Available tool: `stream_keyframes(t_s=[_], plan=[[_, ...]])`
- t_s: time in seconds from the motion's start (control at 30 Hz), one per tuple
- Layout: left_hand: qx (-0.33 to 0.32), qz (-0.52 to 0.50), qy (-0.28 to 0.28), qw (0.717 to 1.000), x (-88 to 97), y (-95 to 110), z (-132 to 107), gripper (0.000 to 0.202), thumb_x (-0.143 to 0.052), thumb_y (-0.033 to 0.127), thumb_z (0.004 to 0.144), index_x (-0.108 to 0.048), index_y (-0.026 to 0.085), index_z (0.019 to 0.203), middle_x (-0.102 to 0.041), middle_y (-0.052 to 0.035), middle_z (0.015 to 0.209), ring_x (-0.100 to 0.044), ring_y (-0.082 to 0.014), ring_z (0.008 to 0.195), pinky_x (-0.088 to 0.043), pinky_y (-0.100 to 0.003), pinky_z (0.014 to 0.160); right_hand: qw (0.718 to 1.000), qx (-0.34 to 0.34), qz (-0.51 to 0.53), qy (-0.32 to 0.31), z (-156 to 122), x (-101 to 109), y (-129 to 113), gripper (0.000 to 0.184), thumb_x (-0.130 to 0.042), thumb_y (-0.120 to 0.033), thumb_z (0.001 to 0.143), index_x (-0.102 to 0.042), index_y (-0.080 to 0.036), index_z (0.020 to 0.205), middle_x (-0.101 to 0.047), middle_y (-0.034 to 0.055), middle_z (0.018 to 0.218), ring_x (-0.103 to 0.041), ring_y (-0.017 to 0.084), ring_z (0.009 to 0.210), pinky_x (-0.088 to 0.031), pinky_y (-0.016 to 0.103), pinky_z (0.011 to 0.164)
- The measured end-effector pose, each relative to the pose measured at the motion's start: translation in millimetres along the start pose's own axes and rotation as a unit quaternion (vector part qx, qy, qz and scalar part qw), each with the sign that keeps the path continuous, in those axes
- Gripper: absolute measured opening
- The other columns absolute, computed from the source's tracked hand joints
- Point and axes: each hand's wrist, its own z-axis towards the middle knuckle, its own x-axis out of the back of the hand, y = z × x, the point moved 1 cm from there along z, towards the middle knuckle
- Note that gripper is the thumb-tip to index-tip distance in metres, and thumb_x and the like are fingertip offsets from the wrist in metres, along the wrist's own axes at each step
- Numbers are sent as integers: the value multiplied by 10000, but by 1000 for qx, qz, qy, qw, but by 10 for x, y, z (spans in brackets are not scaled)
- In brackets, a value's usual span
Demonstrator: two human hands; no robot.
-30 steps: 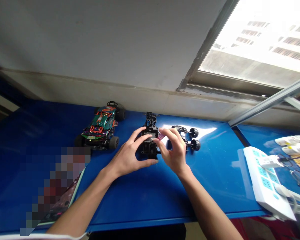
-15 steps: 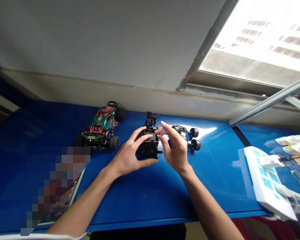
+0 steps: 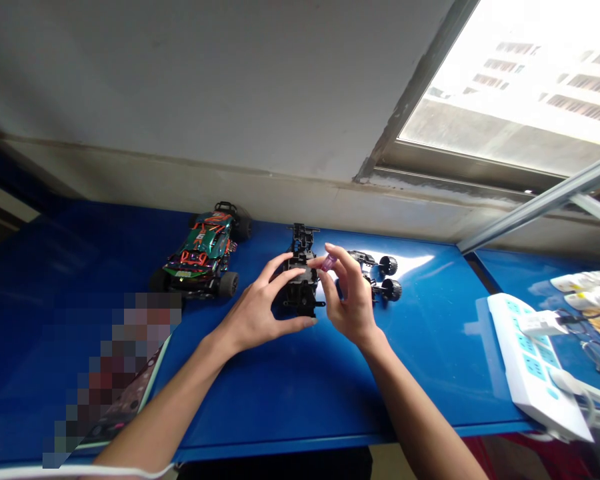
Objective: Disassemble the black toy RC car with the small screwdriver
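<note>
A black model car chassis lies on the blue table near the back wall. My left hand wraps its left side, thumb below and fingers on top. My right hand hovers at the chassis's right side and pinches a small pink-purple part between thumb and forefinger, just above the chassis.
A green and orange model car stands to the left. A black axle piece with two wheels lies behind my right hand. A white power strip with plugs sits at the right edge. A blurred tablet lies front left.
My right hand has lifted the small pink part slightly up and away from the chassis. My left hand has kept its grip on the chassis.
</note>
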Motion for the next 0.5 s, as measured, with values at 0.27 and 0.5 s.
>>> stream_keyframes(t_s=[0.27, 0.5], plan=[[3, 3, -6, 1000, 6, 23, 0, 828, -843, 615, 792, -565, 285, 1500, -326, -124, 1716, -476, -416, 1501, -455, -547, 1232, 999, 27, -36, 14, 33, 20, -25, 551, -614, -94, 1008, -546, -329, 1502, -748, 42, 1071, -744, 176, 940, -652, 358, 882], [5, 1, -6, 1000, 9, 29, 2, 799, -843, 604, 796, -572, 292, 1481, -328, -122, 1714, -475, -412, 1503, -442, -557, 1241, 996, 49, -68, 26, 18, -6, -60, 497, -684, -128, 979, -569, -299, 1431, -745, 67, 1095, -740, 203, 957, -649, 395, 864]])
